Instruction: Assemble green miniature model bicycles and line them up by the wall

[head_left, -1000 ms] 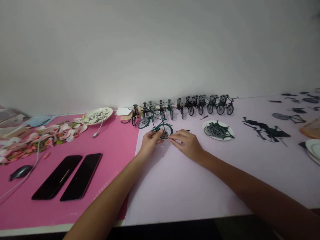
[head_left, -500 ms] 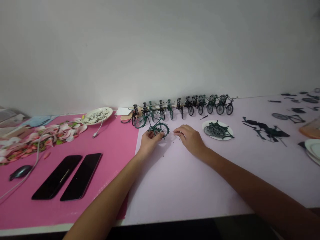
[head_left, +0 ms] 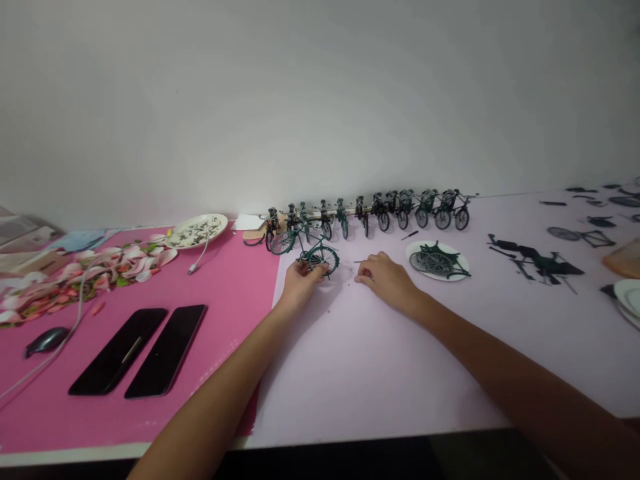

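Note:
A small green model bicycle (head_left: 304, 248) stands on the pale lilac table top (head_left: 350, 360), just in front of a row of several finished model bicycles (head_left: 370, 212) along the wall. My left hand (head_left: 300, 280) pinches the near wheel of that green bicycle. To its right, my right hand (head_left: 385, 280) rests on the table with fingers curled round a thin dark tool, whose tip pokes out to the left. The two hands are a short gap apart.
A white plate (head_left: 439, 261) of green wheel parts sits right of my right hand; loose dark bicycle parts (head_left: 537, 261) lie further right. On the pink mat (head_left: 150, 313) at left are two black phones (head_left: 140, 350), a mouse (head_left: 46, 340), a cable, petals and a dish (head_left: 197, 231).
My right hand has drawn away from the green bicycle's wheel to the right and now rests on the table. My left hand keeps its hold on the bicycle.

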The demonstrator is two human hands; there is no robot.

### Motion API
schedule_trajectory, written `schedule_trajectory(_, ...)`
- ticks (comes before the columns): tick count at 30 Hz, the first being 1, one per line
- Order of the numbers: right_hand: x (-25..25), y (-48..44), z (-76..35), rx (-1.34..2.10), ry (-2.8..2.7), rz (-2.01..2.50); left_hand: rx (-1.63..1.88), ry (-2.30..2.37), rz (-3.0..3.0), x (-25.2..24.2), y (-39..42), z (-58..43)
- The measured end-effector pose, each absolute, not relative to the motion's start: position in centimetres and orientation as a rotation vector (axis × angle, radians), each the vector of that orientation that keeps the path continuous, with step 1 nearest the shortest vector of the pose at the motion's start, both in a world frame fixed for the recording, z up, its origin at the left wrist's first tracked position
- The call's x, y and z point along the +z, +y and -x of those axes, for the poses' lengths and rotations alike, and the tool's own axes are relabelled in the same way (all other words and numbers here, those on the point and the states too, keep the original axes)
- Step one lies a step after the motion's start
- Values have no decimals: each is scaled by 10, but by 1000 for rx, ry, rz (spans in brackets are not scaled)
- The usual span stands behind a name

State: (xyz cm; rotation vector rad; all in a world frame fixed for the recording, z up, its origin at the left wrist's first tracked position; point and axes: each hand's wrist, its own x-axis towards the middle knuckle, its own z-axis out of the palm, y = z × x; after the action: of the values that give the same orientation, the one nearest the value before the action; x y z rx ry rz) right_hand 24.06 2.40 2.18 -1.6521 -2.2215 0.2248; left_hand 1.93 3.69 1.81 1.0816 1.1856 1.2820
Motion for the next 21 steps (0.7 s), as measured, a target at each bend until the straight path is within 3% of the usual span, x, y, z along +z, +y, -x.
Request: schedule_trajectory(21, 12, 25, -239, 158, -2198, 1682, 1293, 1201, -1090, 16, 37, -20)
